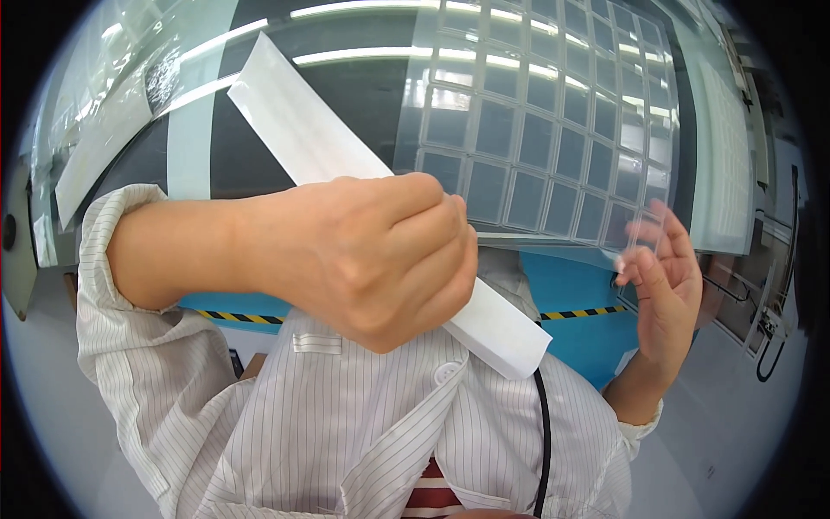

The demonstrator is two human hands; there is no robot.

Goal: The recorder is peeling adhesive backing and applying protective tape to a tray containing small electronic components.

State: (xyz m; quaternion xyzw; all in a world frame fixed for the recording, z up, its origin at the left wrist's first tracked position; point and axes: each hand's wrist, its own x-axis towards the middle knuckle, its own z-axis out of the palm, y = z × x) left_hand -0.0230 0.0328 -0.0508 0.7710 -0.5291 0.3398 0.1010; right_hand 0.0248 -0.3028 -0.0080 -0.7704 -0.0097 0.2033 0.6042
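White strip: held slantwise across the middle of the frame, its upper end over the dark tabletop and its lower end before the striped coat (pixel 328 424); the white strip (pixel 303 112) looks thin and light, probably flexible lengthwise and easily creased.
Hold on strip: best taken near the middle, as is done now, or by both long edges if sagging is to be avoided.
Left hand: the left hand (pixel 389 259) is closed into a fist around the strip at the centre of the frame; the fingertips are hidden behind the knuckles.
Clear tray: the clear tray (pixel 535 141) is seen at upper right, divided into many small compartments; it appears light, fairly stiff, smooth and liable to crack or flex if pinched hard, so support under opposite rims would be advised.
Right hand: the right hand (pixel 670 281) is placed at the tray's lower right corner, fingers half curled and thumb apart; whether the corner is gripped cannot be told.
Surroundings: crumpled clear film (pixel 99 91) is seen at upper left, a pale stack (pixel 724 147) at far right.
In the way: the tray's near edge is partly covered by the left fist, and a black cable (pixel 544 424) is hung down the coat below the strip.
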